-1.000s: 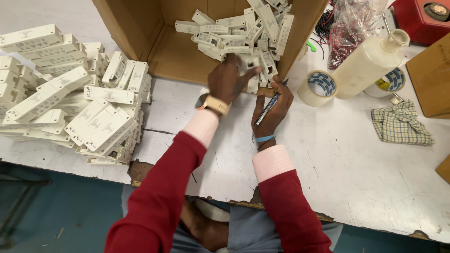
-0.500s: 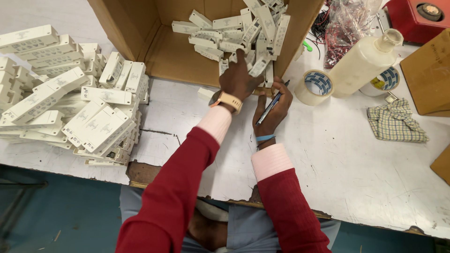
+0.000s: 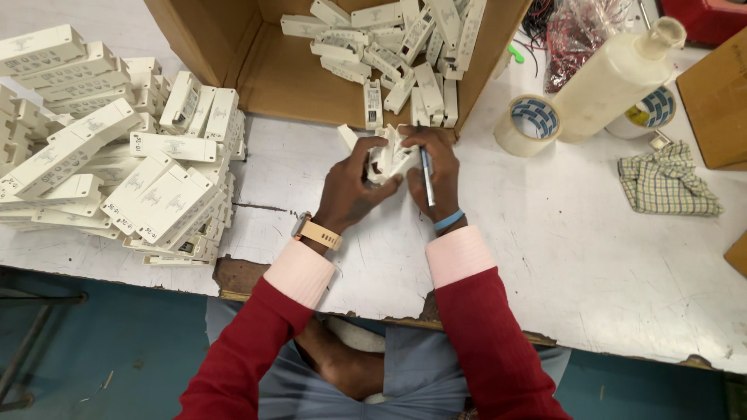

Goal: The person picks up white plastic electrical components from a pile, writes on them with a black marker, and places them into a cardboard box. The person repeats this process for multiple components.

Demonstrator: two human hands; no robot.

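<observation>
Both my hands meet over the white worktable [image 3: 560, 264], just in front of an open cardboard box [image 3: 280, 74]. My left hand [image 3: 350, 190] grips a small bunch of white plastic units [image 3: 389, 154]. My right hand [image 3: 437, 171] presses against the same units from the right and also holds a dark pen [image 3: 426, 175] upright between its fingers. Several more white units [image 3: 405, 47] lie loose inside the box.
A large stack of longer white units [image 3: 117, 163] fills the table's left side. To the right stand two rolls of tape [image 3: 529, 124], a cream plastic bottle [image 3: 615, 74], a checked cloth [image 3: 669, 180] and a cardboard piece [image 3: 720, 101].
Both hands have drawn back out of the box toward me, bringing white units onto the table in front of it.
</observation>
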